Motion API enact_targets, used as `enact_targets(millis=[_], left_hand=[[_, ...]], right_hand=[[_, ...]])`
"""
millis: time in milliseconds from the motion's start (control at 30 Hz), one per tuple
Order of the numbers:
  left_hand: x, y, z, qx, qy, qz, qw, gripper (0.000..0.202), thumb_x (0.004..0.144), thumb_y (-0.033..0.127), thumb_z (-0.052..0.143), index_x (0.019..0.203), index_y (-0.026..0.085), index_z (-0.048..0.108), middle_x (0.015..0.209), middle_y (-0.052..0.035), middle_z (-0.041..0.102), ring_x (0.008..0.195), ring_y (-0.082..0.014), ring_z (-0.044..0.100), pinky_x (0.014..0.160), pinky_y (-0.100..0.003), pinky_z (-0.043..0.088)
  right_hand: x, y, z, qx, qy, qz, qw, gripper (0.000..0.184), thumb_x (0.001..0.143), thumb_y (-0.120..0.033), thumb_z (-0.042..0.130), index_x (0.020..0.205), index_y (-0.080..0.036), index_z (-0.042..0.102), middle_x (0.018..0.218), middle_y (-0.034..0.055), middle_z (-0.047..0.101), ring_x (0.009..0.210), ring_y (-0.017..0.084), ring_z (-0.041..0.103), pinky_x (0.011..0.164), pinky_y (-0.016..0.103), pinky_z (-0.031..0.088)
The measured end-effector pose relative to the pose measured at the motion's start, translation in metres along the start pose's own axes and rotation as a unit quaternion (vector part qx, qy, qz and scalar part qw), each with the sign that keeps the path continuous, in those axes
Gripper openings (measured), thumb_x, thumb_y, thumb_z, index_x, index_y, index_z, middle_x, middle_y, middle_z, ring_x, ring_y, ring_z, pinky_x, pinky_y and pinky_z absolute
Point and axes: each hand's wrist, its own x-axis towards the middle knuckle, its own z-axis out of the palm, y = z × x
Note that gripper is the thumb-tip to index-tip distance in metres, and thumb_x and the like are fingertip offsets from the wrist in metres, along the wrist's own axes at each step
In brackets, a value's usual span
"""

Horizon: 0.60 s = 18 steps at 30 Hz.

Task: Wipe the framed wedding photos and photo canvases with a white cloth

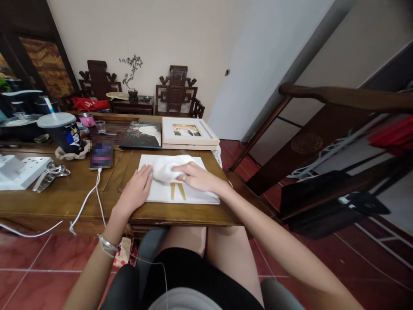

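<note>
A white book or board [200, 194] with gold marks lies flat near the front edge of the wooden table. My right hand [193, 175] is closed on a white cloth [166, 168] and presses it against the white surface, covering part of the gold marks. On the left edge of the same board rests my left hand [140, 183], flat, with fingers stretched out and nothing in it.
Behind the board lie a dark photo panel [142, 134] and a white framed picture [190, 131]. To the left are a phone [102, 155] on a white cable, a lidded cup [66, 133] and a power strip [24, 172]. A wooden chair [300, 142] stands at right.
</note>
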Motion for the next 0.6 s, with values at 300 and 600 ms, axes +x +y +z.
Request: enact_targets(millis=[300,600], left_hand=[[0.002,-0.004,-0.001,0.039,-0.013,0.017,0.999,0.052,0.098,0.032,0.028,0.134,0.003,0.053,0.145,-0.0194,0.051,0.14,-0.0269,0.042,0.12,-0.048,0.024],[0.003,-0.009,0.002,0.008,-0.008,0.004,1.0,0.049,0.096,0.03,0.033,0.131,0.004,0.055,0.145,-0.0199,0.051,0.141,-0.026,0.041,0.12,-0.048,0.025]], right_hand=[[0.093,0.01,0.018,-0.058,0.01,0.01,0.998,0.037,0.087,-0.015,0.041,0.112,-0.013,0.067,0.122,0.0091,0.068,0.106,0.025,0.059,0.094,0.031,0.038],[0.086,0.034,0.004,-0.057,0.04,0.065,0.995,0.039,0.089,-0.016,0.04,0.117,-0.011,0.067,0.131,0.0108,0.064,0.116,0.028,0.056,0.102,0.036,0.037]])
